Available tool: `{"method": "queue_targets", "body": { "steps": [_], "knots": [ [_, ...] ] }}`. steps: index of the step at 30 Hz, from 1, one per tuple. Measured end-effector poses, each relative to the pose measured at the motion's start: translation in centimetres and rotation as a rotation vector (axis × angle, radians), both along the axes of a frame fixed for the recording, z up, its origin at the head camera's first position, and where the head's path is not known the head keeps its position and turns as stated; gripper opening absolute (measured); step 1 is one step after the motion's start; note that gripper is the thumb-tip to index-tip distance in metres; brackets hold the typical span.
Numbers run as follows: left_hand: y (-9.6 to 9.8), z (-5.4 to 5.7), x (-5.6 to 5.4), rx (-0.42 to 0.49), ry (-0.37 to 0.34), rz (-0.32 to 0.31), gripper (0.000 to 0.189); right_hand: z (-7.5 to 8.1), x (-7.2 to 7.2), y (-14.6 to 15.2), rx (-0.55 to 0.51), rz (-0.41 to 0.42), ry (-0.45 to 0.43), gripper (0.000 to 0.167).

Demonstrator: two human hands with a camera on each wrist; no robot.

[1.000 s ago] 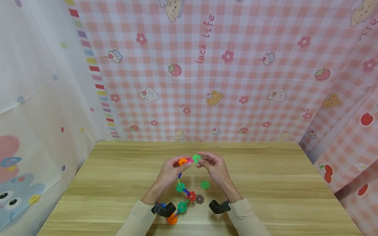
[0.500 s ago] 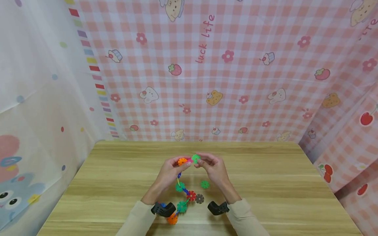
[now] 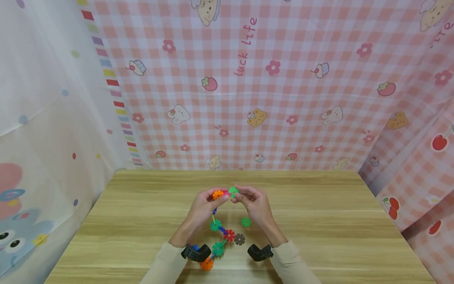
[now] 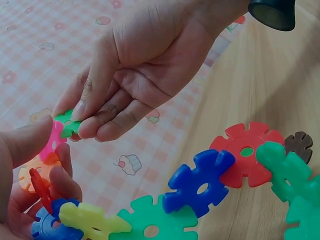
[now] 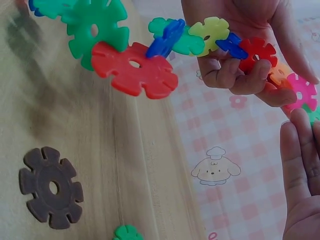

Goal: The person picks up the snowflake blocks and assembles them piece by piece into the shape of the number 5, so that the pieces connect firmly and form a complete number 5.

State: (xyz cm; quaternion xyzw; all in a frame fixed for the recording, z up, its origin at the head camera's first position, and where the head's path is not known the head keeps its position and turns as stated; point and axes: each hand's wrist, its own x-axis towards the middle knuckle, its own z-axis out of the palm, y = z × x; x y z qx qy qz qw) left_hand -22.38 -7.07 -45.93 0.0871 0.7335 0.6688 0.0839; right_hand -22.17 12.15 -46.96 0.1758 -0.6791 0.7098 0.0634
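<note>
A chain of slotted plastic snowflake discs hangs from my left hand [image 3: 203, 206], whose thumb and fingers grip its upper end, near a pink disc [image 5: 301, 91] and an orange disc [image 3: 218, 194]. Between thumb and fingertips, my right hand [image 3: 258, 203] pinches a light green disc [image 3: 233, 192] against the pink one; in the left wrist view their edges meet and overlap. Lower in the chain come a red disc [image 4: 42, 190], a yellow disc [image 4: 92, 220], a blue disc [image 4: 199, 184] and a larger-looking red disc [image 4: 245, 155]. Fingers partly hide the upper discs.
A loose brown disc [image 5: 51, 187] and a loose green disc [image 3: 246, 222] lie on the wooden table [image 3: 319, 225]. The chain's lower end, with an orange disc [image 3: 207, 264], is near the left wrist camera [image 3: 196, 253]. A checked cloth [image 3: 283, 90] hangs behind.
My right hand has shifted slightly left with the light green disc, bringing it a little closer to the orange disc. My left hand keeps its hold, nearly still.
</note>
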Motion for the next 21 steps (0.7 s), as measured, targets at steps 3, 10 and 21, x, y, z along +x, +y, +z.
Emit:
{"method": "queue_targets", "body": {
  "steps": [3,10,21],
  "knots": [
    [0.03,-0.07,0.02,-0.005,-0.006,0.006,0.032,-0.17,-0.02,-0.05,0.000,-0.006,-0.007,0.027],
    [0.16,-0.25,-0.01,-0.001,-0.010,0.009,0.035,-0.37,-0.04,-0.05,0.013,-0.013,-0.034,0.028],
    [-0.12,-0.19,-0.15,-0.030,-0.046,0.003,0.038,-0.50,-0.10,0.77,0.056,-0.021,-0.090,0.036]
  ]
}}
